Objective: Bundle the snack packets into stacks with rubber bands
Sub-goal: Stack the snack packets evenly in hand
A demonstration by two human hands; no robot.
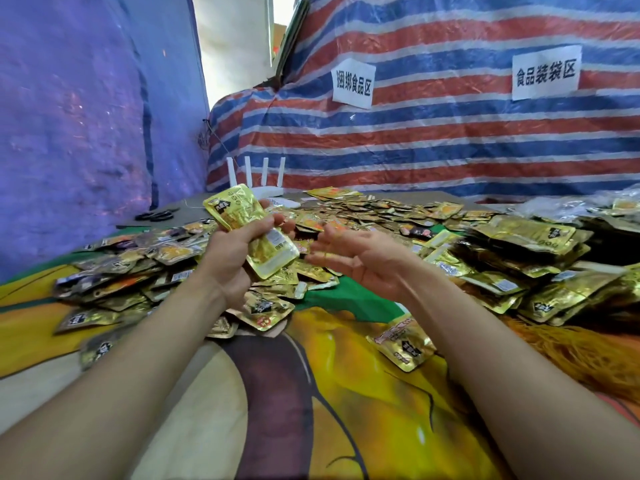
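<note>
L: left hand (239, 245) grips packet stack (258, 237) mid-length | R: right hand (349, 252) fingers spread, just beside grip | tip: square edges first, loop rubber band next to the thumb

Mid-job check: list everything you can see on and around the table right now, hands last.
held packets: small stack, gold, in the left hand above the table
loose packets: many, gold, spread over the table's middle and left
piled packets: many, gold, heaped at the right
single packet: one, gold, alone by the right forearm
orange strands: one heap, right edge; possibly rubber bands, cannot tell
scissors: one, black, far left
router: one, white, four antennas, behind the held packets
paper signs: two, white, on the striped tarp
tablecloth: one, yellow, green and brown
left hand: grips the held packets
right hand: open, beside them
</note>
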